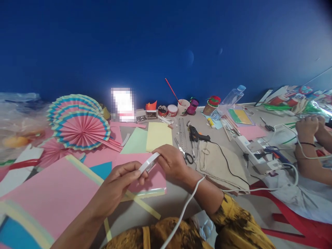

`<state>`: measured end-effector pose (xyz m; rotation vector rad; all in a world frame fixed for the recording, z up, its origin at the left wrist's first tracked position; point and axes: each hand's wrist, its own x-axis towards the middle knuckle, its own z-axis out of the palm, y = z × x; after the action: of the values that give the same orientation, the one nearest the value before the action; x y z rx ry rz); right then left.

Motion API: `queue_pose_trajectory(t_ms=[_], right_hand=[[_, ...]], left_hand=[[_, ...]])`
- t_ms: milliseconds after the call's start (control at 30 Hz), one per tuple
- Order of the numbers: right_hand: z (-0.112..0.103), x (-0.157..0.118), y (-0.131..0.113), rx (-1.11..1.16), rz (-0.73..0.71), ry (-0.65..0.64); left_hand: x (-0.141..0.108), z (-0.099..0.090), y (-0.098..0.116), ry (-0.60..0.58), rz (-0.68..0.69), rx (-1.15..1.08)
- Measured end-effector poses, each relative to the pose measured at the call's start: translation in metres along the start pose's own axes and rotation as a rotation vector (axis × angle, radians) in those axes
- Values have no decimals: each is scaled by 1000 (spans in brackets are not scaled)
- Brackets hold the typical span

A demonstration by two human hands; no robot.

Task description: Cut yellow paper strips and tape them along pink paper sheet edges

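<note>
Both of my hands hold a narrow white strip (pixel 149 163) above a pink sheet (pixel 155 176). My left hand (pixel 121 180) pinches its lower left end between thumb and fingers. At the upper right end, my right hand (pixel 172 162) has its fingers closed on the same strip. Under and beside my hands lie a pale yellow strip (pixel 147 207), a light green sheet (pixel 136 140) and a yellow sheet (pixel 158 135). Large pink sheets with yellow and blue borders (pixel 57 193) spread out beneath my left arm.
Pleated paper fans (pixel 83 129) stand at the left. Scissors (pixel 184 152), a ruler (pixel 182 135) and a black glue gun (pixel 197 134) lie right of centre. Cups (pixel 183 107) line the wall. A power strip (pixel 256 154) and another person's hands (pixel 308 128) are at right; a white cable crosses my right arm.
</note>
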<state>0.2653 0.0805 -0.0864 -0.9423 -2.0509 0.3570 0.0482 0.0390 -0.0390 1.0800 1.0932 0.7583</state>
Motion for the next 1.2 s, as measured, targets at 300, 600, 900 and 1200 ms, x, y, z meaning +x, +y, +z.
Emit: queue_pose_trajectory(t_ms=[300,600,900,1200], right_hand=[[-3,-8,-2,-143,-150,30],[8,-11,-7,-57,-220,35],[4,-6,0,33,-215,31],[7,-11,-9,-58,-275,-64]], left_hand=[[1,9,-3,35,-10,54],[0,16,-3,58,12,42],[-1,4,-4,22,-19,16],[2,13,-4,100,-23,166]])
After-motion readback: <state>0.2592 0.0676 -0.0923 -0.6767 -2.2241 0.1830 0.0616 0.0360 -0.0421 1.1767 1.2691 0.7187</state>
